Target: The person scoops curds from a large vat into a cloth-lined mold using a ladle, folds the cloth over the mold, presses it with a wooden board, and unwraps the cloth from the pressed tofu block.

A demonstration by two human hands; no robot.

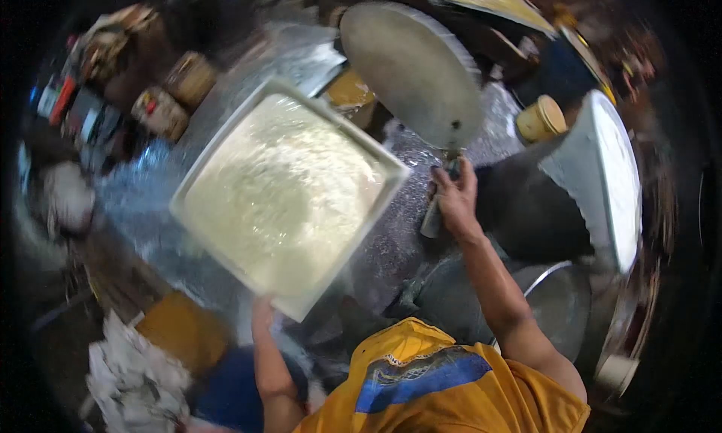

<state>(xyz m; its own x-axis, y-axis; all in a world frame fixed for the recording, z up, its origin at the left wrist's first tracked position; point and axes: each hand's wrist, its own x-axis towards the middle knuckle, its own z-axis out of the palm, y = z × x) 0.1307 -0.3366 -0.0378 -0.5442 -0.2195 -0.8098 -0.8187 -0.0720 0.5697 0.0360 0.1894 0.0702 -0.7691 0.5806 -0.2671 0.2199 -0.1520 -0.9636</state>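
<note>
A square white tray (pixel 361 241) of pale, creamy, wet-looking material (pixel 278 189) sits tilted left of centre. My left hand (pixel 263 313) is at the tray's near corner, its fingers smeared and partly hidden at the rim. In my right hand (pixel 456 196), right of the tray, is the handle of a large round flat metal disc (pixel 414 68), which extends up and away. The fingers are wrapped round that handle.
To the right stands a large dark drum (pixel 538 200) with a white rim, beside a small yellowish container (pixel 541 119). Jars (pixel 160 113) are at the upper left. White crumpled bags (pixel 135 373) and a blue container (pixel 244 392) lie at the lower left. The floor looks wet.
</note>
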